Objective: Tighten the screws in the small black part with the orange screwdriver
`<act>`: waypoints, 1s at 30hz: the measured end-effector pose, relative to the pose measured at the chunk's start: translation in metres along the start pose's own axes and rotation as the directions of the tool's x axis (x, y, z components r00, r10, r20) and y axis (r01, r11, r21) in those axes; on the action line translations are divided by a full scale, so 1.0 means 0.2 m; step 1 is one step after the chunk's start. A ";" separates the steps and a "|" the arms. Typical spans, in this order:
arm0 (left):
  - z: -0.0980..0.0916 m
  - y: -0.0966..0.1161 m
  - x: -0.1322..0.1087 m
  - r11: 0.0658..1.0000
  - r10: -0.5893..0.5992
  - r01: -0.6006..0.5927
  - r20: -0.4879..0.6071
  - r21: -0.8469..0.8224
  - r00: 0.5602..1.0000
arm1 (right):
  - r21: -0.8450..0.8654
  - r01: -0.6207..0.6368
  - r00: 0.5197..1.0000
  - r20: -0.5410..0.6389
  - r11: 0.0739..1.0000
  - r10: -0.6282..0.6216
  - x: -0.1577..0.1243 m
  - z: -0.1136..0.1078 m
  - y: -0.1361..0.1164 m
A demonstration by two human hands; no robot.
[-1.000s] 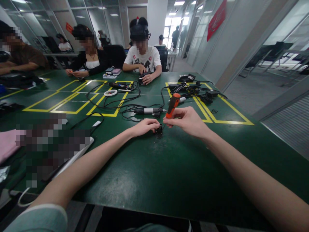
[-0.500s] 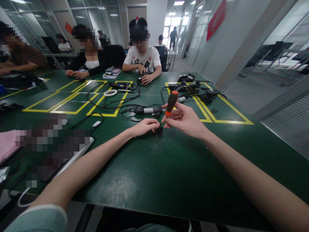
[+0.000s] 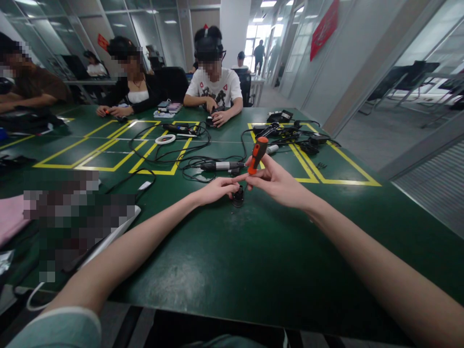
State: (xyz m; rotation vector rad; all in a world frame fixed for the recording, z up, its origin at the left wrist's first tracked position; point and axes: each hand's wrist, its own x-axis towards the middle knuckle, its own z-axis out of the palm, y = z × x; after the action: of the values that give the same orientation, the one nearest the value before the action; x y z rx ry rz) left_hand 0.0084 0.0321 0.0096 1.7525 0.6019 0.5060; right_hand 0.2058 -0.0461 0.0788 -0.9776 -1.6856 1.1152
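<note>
My left hand [image 3: 218, 189] is closed on a small black round-based part [image 3: 238, 197], which stands on the green table [image 3: 232, 261]. Between the fingers of my right hand [image 3: 277, 183] is a screwdriver [image 3: 258, 153] with an orange and dark handle, tilted with its handle end up. Its shaft and tip are hidden by the fingers. The index finger of my right hand stretches over to the fingertips of my left, just above the black part. Behind both hands lies a grey and black cylindrical tool [image 3: 222, 166] with a cable.
Black cables and dark devices [image 3: 290, 131] lie at the back right inside yellow tape lines [image 3: 348, 183]. A white ring [image 3: 165, 139] and another corded tool [image 3: 180, 129] are further back. Small dark pieces [image 3: 321, 166] lie to the right. Co-workers sit across the table.
My right index finger has reached left to my left hand's fingertips. The screwdriver has turned slightly in my right hand. My left hand has hardly moved.
</note>
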 end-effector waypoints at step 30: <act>-0.01 -0.03 0.01 0.999 -0.008 0.009 -0.019 0.048 1.000 | -0.242 0.118 0.993 0.037 0.963 -0.113 0.00 -0.03 -0.02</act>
State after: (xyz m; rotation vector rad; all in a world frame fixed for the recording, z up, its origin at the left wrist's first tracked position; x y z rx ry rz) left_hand 0.0086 0.0357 0.0045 1.7918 0.6395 0.5062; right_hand 0.2105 -0.0454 0.0842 -1.0055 -1.9055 0.8591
